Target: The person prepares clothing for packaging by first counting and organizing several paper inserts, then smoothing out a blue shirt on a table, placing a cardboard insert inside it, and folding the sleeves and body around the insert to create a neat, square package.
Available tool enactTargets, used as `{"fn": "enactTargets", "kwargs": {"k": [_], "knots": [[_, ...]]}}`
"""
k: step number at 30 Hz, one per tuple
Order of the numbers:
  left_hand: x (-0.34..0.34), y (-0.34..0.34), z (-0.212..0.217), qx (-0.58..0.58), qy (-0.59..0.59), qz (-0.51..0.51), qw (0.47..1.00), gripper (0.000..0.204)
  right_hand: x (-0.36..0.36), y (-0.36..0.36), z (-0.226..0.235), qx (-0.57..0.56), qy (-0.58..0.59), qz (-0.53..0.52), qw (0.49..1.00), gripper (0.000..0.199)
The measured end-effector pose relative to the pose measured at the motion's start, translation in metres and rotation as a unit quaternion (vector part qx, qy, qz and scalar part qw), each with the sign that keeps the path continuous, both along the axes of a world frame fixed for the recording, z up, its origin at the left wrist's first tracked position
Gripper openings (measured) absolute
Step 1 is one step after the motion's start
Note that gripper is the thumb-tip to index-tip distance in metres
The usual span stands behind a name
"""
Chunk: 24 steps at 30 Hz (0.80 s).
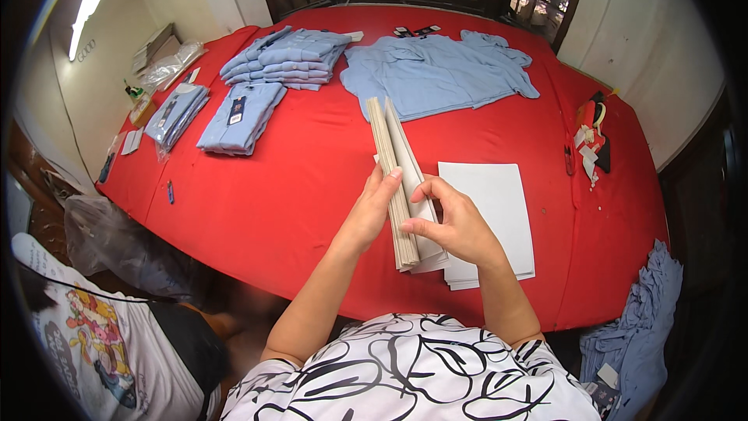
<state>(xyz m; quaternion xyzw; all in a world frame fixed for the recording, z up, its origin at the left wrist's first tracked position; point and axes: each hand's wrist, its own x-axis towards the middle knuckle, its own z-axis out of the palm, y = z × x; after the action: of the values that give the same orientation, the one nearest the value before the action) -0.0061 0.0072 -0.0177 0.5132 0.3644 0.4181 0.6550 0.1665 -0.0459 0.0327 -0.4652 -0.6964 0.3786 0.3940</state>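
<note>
Both my hands are at a thick stack of thin card sheets (399,214), held up on edge above the table. My left hand (369,209) is closed along the stack's left side, its thumb over the upper edges. To the right, one or a few white sheets (402,136) lean apart from the stack, leaving a narrow gap. The fingers of my right hand (458,226) curl at these sheets, with index and thumb bent at their edge. Flat on the table beside my right hand lies a pile of white card sheets (495,214), slightly fanned at its near end.
A red cloth covers the table (288,210). Folded light-blue shirts (284,58) are piled at the far left; one shirt (436,70) lies spread beyond my hands. Tags and scraps (588,148) sit at the right. Blue garments (639,335) hang low right; another person (109,343) is at lower left.
</note>
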Motion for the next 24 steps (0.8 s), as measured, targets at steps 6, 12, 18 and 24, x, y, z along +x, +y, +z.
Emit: {"fn": "enactTargets", "kwargs": {"k": [6,12,18,24], "knots": [[0.003,0.001,-0.005,0.006,0.006,0.002,1.000,0.077,0.004,0.002,-0.008,-0.010,0.017,-0.008,1.000,0.042],[0.006,0.001,-0.006,-0.004,0.019,0.005,1.000,0.079,0.008,0.001,-0.004,-0.038,0.015,-0.014,0.999,0.039],[0.007,0.003,-0.004,0.008,0.027,-0.010,1.000,0.082,0.012,0.001,-0.002,-0.064,0.013,-0.019,0.998,0.036],[0.014,0.002,0.001,-0.015,0.032,-0.015,0.999,0.080,0.019,0.003,-0.011,-0.031,0.038,-0.019,0.999,0.030]]}}
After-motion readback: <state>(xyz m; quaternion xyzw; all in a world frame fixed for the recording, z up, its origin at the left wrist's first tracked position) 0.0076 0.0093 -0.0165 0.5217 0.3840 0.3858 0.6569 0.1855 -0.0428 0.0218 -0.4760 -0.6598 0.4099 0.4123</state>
